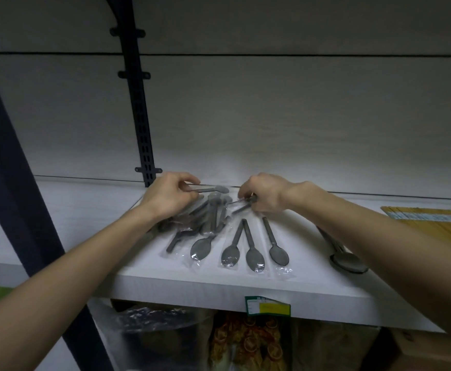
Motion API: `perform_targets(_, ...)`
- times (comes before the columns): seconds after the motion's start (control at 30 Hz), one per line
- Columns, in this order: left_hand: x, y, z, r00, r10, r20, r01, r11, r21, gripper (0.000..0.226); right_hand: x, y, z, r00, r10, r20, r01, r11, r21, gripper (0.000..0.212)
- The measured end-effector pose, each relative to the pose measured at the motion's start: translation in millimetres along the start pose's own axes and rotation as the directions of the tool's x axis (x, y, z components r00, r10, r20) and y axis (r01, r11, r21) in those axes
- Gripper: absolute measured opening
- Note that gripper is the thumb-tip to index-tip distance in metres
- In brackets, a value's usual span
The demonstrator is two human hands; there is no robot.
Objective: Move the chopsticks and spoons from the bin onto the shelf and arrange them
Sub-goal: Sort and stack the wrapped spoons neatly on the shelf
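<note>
Head view: left hand [168,195] pinches grey plastic-wrapped spoon [210,189] from jumbled pile; right hand [264,193] grips another spoon handle [241,204], likely untangling. Sorted spoons [253,254] in row on white shelf [219,287]; wooden chopsticks [433,220] far right.

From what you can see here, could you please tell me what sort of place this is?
Probably a shop aisle being stocked. The white shelf carries a price label on its front edge, the spoons lie in clear wrappers, and packs of chopsticks sit at the right.
</note>
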State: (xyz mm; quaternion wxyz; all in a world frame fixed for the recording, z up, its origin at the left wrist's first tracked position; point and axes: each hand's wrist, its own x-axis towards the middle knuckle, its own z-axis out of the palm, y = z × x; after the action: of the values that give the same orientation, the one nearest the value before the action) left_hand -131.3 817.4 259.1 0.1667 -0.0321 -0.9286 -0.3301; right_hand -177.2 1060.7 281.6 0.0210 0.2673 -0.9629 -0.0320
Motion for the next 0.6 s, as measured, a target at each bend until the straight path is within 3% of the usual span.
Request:
perform_targets(0.17,-1,-3,1,0.999,0.034,-0.025,-0.035,0.999,-0.030,0.019,-5,9,0,0.991,-0.071,-0.113,0.062,0.995,-0.076,0.022)
perform_targets(0.37,1,10,-5,0.995,-0.097,-0.008,0.087,0.922,-0.378,0.011,-17,22,-18,0.971,-0.135,-0.198,0.101,0.980,-0.174,0.022)
perform_targets(0.6,1,24,-10,0.983,-0.181,0.021,0.168,0.854,-0.493,0.010,-48,34,-39,0.970,-0.078,-0.230,0.036,0.983,-0.180,0.023)
